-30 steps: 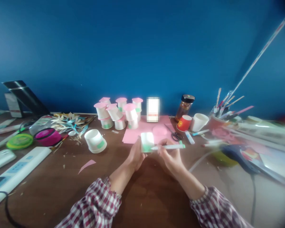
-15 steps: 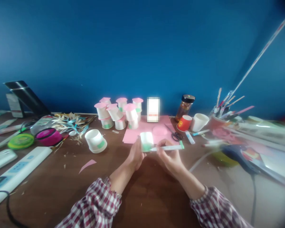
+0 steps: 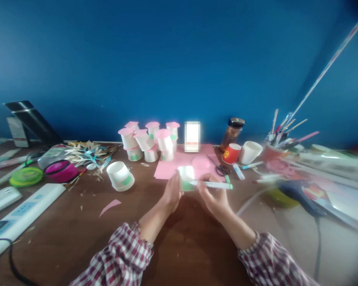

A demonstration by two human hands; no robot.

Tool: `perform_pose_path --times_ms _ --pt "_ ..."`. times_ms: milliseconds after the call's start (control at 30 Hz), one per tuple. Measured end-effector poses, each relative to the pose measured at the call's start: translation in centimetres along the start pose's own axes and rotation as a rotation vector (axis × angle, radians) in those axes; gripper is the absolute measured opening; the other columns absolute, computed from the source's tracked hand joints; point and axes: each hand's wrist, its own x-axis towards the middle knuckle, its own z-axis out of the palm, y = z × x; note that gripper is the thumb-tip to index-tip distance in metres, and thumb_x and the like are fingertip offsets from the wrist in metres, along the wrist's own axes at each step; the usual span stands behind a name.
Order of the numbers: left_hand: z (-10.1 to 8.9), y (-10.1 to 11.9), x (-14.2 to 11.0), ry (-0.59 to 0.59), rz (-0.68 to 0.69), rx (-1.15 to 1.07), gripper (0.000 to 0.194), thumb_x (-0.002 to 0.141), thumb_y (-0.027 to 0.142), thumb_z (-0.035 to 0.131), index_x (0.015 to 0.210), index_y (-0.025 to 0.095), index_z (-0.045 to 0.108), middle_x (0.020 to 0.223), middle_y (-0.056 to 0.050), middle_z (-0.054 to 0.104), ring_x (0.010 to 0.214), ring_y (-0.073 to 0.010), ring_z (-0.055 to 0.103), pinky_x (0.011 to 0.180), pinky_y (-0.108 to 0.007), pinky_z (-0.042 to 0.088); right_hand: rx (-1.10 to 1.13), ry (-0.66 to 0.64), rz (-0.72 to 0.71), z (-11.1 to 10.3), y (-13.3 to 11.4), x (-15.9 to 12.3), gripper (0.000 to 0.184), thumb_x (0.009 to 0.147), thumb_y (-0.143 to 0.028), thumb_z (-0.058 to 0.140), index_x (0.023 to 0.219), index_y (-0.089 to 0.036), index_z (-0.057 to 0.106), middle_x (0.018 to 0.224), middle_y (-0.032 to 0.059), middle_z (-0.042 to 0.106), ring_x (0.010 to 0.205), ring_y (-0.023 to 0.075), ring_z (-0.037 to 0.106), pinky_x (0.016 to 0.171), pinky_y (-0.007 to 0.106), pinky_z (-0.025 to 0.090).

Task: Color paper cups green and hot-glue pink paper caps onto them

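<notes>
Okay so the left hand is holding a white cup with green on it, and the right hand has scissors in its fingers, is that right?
Not quite: the head view shows a marker in the right hand, not scissors, which lie farther back. The left hand does hold the white cup with green on it.

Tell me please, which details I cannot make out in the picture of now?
All in the head view:
- Left hand: not all fingers show; the cup and the hand itself hide the rest.
- Marker: blur hides whether its tip touches the cup.
- Bright upright rectangle: pixelation hides its content.
- Power strip: lower end cut off by the left edge.
</notes>
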Motion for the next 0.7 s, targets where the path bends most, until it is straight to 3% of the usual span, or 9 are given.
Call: perform_pose_path --times_ms 167,267,467,600,700 --pt "-0.2 -0.3 0.2 0.005 0.024 0.016 0.042 0.079 0.061 0.047 0.083 0.019 0.054 0.075 -0.004 0.055 0.066 -0.0149 0.05 0.062 -0.028 0.041 -0.007 -0.039 -0.001 0.0 0.0 -0.1 0.007 0.082 -0.024 0.055 0.077 -0.019 0.054 0.068 -0.0003 0.055 0.061 0.0124 0.05 0.054 0.023 0.04" --pt "-0.5 -0.6 0.2 0.015 0.035 0.045 0.045 0.078 0.062 0.046 0.087 0.019 0.056 0.075 -0.006 0.056 0.068 -0.0173 0.052 0.062 -0.03 0.042 -0.009 0.001 -0.009 0.0 0.0 0.0 0.007 0.082 -0.023 0.054 0.077 -0.019 0.054 0.066 -0.001 0.054 0.06 0.012 0.049 0.054 0.023 0.04" --pt "-1.0 -0.9 -0.1 0.136 0.047 0.038 0.058 0.076 0.056 0.055 0.119 0.018 0.05 0.091 -0.012 0.06 0.078 -0.0222 0.057 0.065 -0.032 0.044 -0.006 -0.033 0.009 0.2 -0.1 -0.1 0.008 0.082 -0.023 0.055 0.076 -0.019 0.055 0.065 -0.0008 0.054 0.059 0.0119 0.049 0.052 0.023 0.039" --pt "-0.5 -0.5 0.3 0.041 0.013 -0.042 0.053 0.08 0.059 0.046 0.108 0.015 0.056 0.085 -0.009 0.062 0.078 -0.02 0.059 0.072 -0.033 0.046 0.011 0.041 -0.007 0.2 0.0 0.0 0.009 0.082 -0.023 0.055 0.075 -0.019 0.054 0.063 -0.0019 0.053 0.056 0.0105 0.047 0.051 0.022 0.038" --pt "0.0 0.0 0.4 0.043 -0.006 -0.109 0.052 0.083 0.058 0.042 0.107 0.014 0.057 0.091 -0.01 0.065 0.086 -0.0218 0.06 0.076 -0.036 0.047 0.051 0.105 -0.003 0.1 0.1 0.1 0.01 0.083 -0.023 0.055 0.074 -0.019 0.054 0.061 -0.0029 0.052 0.053 0.0094 0.045 0.049 0.021 0.037"
